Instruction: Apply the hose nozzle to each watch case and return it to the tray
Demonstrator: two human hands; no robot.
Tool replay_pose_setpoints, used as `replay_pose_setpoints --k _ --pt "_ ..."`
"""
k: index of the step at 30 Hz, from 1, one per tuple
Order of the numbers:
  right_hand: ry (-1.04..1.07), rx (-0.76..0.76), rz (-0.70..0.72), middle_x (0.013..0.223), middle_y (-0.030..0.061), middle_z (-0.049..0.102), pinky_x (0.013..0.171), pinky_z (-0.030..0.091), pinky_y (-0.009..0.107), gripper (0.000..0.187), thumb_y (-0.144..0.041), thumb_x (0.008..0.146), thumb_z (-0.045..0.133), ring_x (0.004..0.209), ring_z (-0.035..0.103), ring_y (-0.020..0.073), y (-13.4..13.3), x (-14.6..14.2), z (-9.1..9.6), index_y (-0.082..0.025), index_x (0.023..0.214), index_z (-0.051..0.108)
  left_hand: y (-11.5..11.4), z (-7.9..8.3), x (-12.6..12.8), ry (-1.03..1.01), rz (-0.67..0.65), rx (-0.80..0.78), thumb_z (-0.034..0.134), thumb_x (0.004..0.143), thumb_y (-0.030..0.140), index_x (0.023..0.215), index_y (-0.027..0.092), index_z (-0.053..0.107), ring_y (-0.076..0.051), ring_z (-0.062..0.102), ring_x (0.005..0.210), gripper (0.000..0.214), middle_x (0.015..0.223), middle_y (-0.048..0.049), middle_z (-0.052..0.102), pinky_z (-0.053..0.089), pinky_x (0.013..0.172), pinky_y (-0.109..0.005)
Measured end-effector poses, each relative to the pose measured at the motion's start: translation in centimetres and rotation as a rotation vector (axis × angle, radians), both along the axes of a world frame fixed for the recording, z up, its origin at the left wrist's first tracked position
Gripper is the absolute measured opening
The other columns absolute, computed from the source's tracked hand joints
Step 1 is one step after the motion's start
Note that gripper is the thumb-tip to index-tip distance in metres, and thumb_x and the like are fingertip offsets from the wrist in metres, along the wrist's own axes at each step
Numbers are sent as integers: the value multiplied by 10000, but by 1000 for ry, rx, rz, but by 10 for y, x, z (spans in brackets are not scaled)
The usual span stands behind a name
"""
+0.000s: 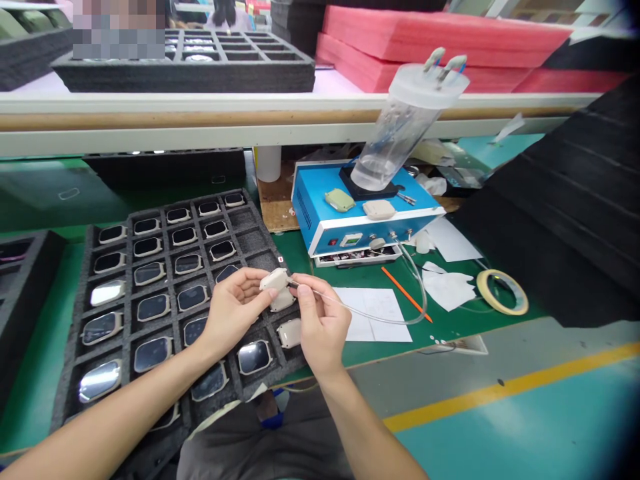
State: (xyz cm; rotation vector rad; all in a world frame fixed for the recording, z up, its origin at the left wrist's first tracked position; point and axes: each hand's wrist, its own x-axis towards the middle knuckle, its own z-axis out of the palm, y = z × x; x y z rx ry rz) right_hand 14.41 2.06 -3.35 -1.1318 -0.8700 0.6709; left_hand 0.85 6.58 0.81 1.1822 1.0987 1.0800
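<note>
My left hand (233,312) clamps a beige plastic housing (275,280) above the foam tray (245,215), near the counter's (300,267) front edge. My right hand (321,325) pinches a clear tube (370,316) close to its tip, right at the housing. Short pinch gives steady tip control.

we look out from one camera worn on the person's head, facing forward and down, close above the left hand (233,313) and right hand (323,327), with the green surface (40,347) below them and a shelf (200,121) farther ahead.
</note>
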Motion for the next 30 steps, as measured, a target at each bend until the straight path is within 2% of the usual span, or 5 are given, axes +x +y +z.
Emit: replay_pose_setpoints --k 11,19,30 --pt "33 20 37 1104 80 797 920 658 380 197 -349 1023 641 1012 774 217 1 1 -1 -229 1052 794 0 4 1 43 10 10 1020 583 378 892 164 766 -190 771 797 453 889 -76 828 620 776 -270" --pt "-36 41 21 1086 76 808 929 622 348 189 -313 1028 625 1039 763 208 2 2 1 -228 1048 793 2 4 0 44 15 3 1004 612 398 905 163 764 -179 774 806 446 888 -68 829 621 785 -259" --pt "-30 40 18 1078 82 807 884 649 333 205 -336 1023 629 1011 772 203 3 0 1 -216 1045 793 3 1 -1 23 5 14 1002 621 380 909 161 757 -166 765 798 437 886 -64 824 613 779 -245"
